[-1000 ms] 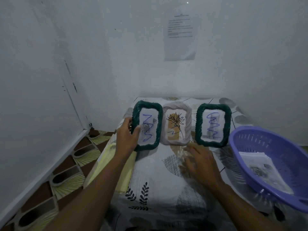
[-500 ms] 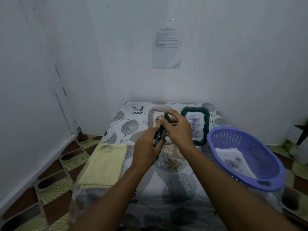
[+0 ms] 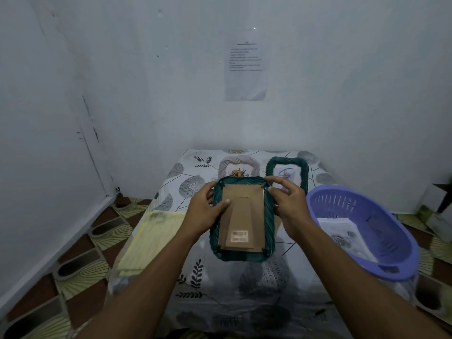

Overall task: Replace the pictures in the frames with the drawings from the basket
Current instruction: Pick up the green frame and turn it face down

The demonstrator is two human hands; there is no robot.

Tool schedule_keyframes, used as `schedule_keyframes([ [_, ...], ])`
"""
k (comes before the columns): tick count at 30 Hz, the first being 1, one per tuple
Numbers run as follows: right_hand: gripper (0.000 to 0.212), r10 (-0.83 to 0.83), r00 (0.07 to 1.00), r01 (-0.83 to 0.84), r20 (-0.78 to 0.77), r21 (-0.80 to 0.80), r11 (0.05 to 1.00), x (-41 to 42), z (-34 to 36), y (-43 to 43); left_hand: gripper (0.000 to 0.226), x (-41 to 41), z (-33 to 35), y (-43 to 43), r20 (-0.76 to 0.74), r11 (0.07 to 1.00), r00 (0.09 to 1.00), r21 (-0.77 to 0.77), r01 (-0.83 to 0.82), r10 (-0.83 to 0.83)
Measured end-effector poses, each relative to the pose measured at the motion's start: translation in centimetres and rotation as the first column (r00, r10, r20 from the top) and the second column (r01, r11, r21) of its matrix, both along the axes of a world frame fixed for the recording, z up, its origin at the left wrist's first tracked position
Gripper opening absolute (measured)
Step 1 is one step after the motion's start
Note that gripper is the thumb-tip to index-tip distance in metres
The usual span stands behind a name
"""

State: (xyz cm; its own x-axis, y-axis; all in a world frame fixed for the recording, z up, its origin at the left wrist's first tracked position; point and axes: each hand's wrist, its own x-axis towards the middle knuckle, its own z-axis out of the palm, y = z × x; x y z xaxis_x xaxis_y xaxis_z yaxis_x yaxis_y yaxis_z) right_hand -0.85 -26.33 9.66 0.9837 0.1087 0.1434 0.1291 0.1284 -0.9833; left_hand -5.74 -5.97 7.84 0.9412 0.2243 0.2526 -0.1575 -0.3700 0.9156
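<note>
Frame [image 3: 242,217] held face down above the table [image 3: 244,302], brown backing board [image 3: 241,216] up, between both hands. Left hand [image 3: 204,212] gripping the left edge, thumb pressed on the board; right hand [image 3: 287,204] pinching the upper right corner. Best now to keep the frame level, turn the small corner tabs aside one by one, then lift the board gently. To the right, close to the right hand: purple basket [image 3: 362,231] with the drawings [image 3: 340,231] inside. Farther back, leaning at the wall: pale frame [image 3: 238,162] and second green frame [image 3: 287,170].
</note>
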Motion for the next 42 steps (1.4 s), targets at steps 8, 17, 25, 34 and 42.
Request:
schedule_keyframes([
  [8, 0.012, -0.164, 0.982, 0.170, 0.091, -0.072, 0.983, -1.4, -2.5, 0.5, 0.008, -0.1, -0.9, -2.4, 0.244, 0.947, 0.919, 0.011, -0.322, 0.310],
  [17, 0.016, -0.179, 0.966, 0.212, 0.184, -0.178, 0.961, -1.3, -3.1, 0.2, 0.011, -0.2, -1.7, -2.5, 0.228, 0.938, 0.913, -0.005, -0.347, 0.339],
  [25, 0.023, -0.125, 0.978, 0.150, 0.167, -0.149, 0.977, -0.8, -3.7, -0.3, 0.015, 0.1, -1.9, -2.3, 0.229, 0.953, 0.928, 0.001, -0.302, 0.294],
  [34, 0.020, -0.241, 0.970, 0.239, 0.038, 0.045, 0.970, 1.1, -3.4, -1.4, 0.027, -1.6, -3.3, -1.4, -0.028, 0.985, 0.999, -0.168, 0.037, -0.042],
  [42, 0.022, -0.102, 0.991, 0.106, -0.086, 0.050, 0.993, 0.8, -4.2, -1.4, 0.026, -1.7, -3.6, -1.4, -0.026, 0.957, 0.999, -0.289, -0.028, 0.022],
])
